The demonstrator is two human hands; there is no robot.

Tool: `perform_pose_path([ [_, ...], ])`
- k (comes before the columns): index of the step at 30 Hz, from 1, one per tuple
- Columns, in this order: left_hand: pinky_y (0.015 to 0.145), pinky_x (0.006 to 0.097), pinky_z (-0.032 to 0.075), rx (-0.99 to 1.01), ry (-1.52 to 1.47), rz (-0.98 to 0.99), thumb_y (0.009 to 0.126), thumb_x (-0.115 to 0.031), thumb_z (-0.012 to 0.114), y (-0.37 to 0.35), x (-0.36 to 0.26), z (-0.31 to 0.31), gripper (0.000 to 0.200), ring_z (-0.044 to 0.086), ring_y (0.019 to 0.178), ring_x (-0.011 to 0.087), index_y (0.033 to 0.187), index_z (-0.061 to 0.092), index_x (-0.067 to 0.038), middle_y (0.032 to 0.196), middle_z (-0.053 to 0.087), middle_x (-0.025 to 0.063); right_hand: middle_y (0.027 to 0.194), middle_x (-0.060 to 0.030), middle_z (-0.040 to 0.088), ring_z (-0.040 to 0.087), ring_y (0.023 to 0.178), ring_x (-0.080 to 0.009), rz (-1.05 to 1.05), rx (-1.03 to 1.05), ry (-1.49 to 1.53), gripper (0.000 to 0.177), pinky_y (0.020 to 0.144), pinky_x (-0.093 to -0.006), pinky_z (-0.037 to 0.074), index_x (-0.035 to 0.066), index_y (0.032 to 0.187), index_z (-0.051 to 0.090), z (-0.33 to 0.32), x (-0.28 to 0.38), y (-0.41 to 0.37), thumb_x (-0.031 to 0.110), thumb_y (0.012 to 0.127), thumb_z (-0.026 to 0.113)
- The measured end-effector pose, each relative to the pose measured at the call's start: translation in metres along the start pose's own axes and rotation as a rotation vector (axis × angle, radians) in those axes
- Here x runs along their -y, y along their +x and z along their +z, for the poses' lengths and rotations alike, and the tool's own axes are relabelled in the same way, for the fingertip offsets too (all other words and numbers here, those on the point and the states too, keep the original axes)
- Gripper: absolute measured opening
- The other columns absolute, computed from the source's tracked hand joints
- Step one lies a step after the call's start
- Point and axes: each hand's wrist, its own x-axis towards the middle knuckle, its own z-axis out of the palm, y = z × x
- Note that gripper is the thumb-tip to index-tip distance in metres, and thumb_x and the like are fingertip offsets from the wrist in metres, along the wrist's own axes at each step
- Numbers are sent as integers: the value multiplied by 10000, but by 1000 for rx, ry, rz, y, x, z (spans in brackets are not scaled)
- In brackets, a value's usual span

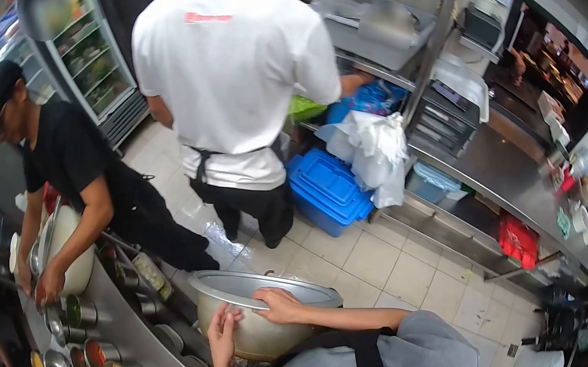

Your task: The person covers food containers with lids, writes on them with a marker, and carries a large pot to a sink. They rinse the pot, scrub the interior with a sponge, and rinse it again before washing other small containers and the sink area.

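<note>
A large metal pot (pixel 251 334) with a wide rim stands at the bottom centre. My right hand (pixel 279 306) reaches in from the right and is closed over the near part of its rim. Beside the pot's left outer wall is my left hand (pixel 223 332), raised with loosely bent, slightly parted fingers and no object visible in it. What lies inside the pot is mostly hidden. To the left runs a metal counter (pixel 126 322) with several metal containers of food.
A person in black (pixel 75 156) leans over a large pale container (pixel 77 264) at left. Another person in a white shirt (pixel 220 64) faces the shelves. Blue bins (pixel 331 193) sit on the tiled floor. A steel counter (pixel 509 183) extends along the right.
</note>
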Motion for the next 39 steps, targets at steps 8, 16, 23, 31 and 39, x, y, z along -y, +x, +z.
perform_pose_path([
  [8, 579, 266, 509, -123, -82, -149, 807, -106, 605, 65, 15, 77, 279, 561, 571, 118, 975, 393, -36, 678, 561, 53, 934, -136, 533, 510, 930, -331, 49, -58, 108, 278, 764, -401, 411, 21, 924, 515, -52, -35, -11, 159, 708, 624],
  [16, 539, 211, 407, -297, 0, -8, 791, -31, 605, 98, -14, 137, 226, 494, 583, 75, 956, 454, 2, 679, 542, 20, 878, -125, 515, 535, 853, -286, -211, -64, 266, 367, 725, -366, 432, 18, 989, 498, -96, -73, 8, 243, 738, 641],
  [23, 616, 197, 395, -289, 116, -44, 780, 8, 597, 144, -14, 147, 215, 505, 674, 68, 938, 451, 6, 764, 561, 42, 931, -61, 562, 562, 811, -134, 175, 19, 782, 489, 692, -277, 460, 44, 1224, 411, -141, -139, 67, 295, 834, 565],
  [31, 744, 260, 429, -322, 59, -164, 773, -13, 618, 198, -18, 148, 378, 532, 849, 143, 1067, 382, 6, 957, 553, 109, 992, -102, 599, 587, 852, -197, 701, -338, 738, 569, 713, -321, 456, 76, 1222, 416, -190, -347, 36, 461, 813, 512],
  [39, 598, 228, 442, -461, 180, -162, 775, -66, 635, 228, 12, 116, 327, 522, 730, 98, 1028, 429, -41, 877, 547, 41, 1338, -175, 280, 373, 1172, -274, 1143, -966, 1661, 1032, 915, -425, 329, 108, 1373, 76, -84, -549, 72, 803, 654, 330],
])
